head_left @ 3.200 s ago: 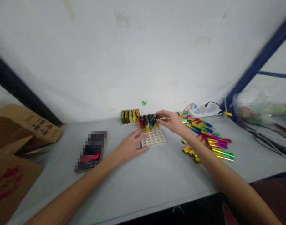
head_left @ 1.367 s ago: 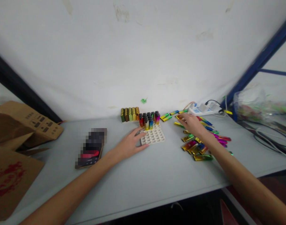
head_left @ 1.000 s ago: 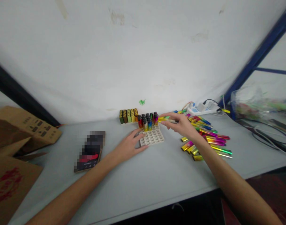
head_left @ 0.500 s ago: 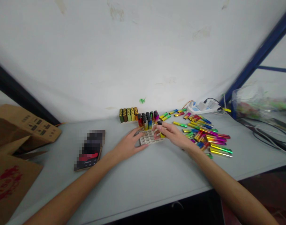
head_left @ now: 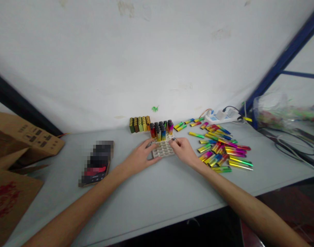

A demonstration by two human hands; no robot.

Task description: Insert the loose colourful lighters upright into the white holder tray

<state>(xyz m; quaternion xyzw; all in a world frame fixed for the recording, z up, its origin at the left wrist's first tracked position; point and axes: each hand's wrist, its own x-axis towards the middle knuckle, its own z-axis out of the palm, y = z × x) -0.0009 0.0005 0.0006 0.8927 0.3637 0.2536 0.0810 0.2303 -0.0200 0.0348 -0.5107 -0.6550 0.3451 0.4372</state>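
A white tray [head_left: 162, 151] with rows of slots sits on the table, its back rows holding several upright lighters [head_left: 161, 130] in metallic colours with black tops. My left hand [head_left: 141, 157] grips the tray's left side, thumb along the front edge and fingers farther back. Over the right part of the tray, my right hand [head_left: 183, 150] is closed on a lighter [head_left: 174, 139]; only its dark top shows between the fingertips, the rest hidden by the hand. To the right of that hand lies a loose pile of shiny lighters [head_left: 219, 144].
Behind the tray at left stands a block of green-to-orange lighters [head_left: 139, 124]. A phone [head_left: 96, 163] lies left of my arm, with cardboard boxes [head_left: 25, 137] beyond it. A power strip [head_left: 221, 116] with cables is at the back right, near a plastic bag [head_left: 272, 106].
My right hand has come down and slightly left onto the tray with the lighter, which was visible above the slots before. My left hand keeps its place at the tray.
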